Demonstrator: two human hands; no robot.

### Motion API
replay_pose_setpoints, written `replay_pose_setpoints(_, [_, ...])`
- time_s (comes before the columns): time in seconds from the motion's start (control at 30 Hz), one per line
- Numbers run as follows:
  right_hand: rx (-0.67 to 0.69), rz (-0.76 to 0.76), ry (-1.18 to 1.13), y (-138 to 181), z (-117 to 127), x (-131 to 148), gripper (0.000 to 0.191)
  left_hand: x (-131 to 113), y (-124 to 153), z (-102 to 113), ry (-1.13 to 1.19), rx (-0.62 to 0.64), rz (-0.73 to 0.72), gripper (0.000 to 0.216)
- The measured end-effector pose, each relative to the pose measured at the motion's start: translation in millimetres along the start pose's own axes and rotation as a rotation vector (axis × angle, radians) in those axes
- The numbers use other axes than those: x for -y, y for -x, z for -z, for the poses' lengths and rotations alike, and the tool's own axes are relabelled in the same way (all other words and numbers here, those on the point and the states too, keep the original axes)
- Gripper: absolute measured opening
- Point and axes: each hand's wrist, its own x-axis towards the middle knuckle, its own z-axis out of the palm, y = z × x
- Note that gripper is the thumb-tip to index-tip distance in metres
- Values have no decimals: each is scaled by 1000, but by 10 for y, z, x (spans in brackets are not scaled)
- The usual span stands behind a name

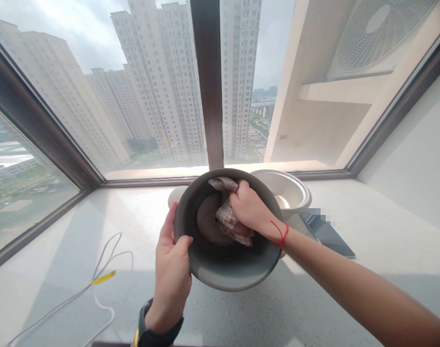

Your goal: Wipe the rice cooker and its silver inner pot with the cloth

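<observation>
A dark grey round pot (238,270) is tilted toward me above the sill, its inside showing. My left hand (172,262) grips its left rim, thumb inside and fingers behind the wall. Inside the pot, my right hand (249,207) is closed around a crumpled, brownish checked cloth (227,219). The cloth lies against the pot's inner surface, with one end sticking out above my fingers. Part of the cloth is hidden under the right hand.
Behind the pot at the right stands a silver metal pot (299,190). A dark flat tablet-like device (328,233) lies to its right. A white cable with a yellow tag (103,277) is looped on the pale windowsill (133,299). Window panes rise beyond.
</observation>
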Motion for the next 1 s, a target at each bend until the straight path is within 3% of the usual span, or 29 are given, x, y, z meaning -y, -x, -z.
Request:
replay_pose_setpoints(0.13, [-36, 30, -567, 16, -238, 146, 21, 12, -19, 35, -5, 77, -20, 83])
replay_pose_setpoints(0.23, [118, 149, -643, 193, -365, 309, 27, 13, -53, 44, 41, 107, -38, 83])
replay_pose_setpoints(0.43, [620, 321, -196, 475, -147, 296, 23, 5, -68, 19, 139, 57, -12, 86])
replay_pose_setpoints(0.63, [771, 479, 333, 702, 164, 134, 29, -30, -10, -29, 146, -26, 15, 86])
replay_pose_setpoints(0.73, [748, 500, 628, 764, 291, 50, 26, -54, -15, -37, 111, -36, 23, 85])
replay_pose_setpoints(0.83, [612, 494, 799, 669, 372, -105, 16, -69, -27, -36, 96, -45, 38, 83])
replay_pose_setpoints(0.9, [440, 520, 659, 528, 389, -219, 13, -74, -30, -34, 88, -42, 44, 83])
replay_pose_setpoints(1.0, [222, 577, 333, 276, 359, -298, 26, -77, -29, -25, 66, -27, 47, 86])
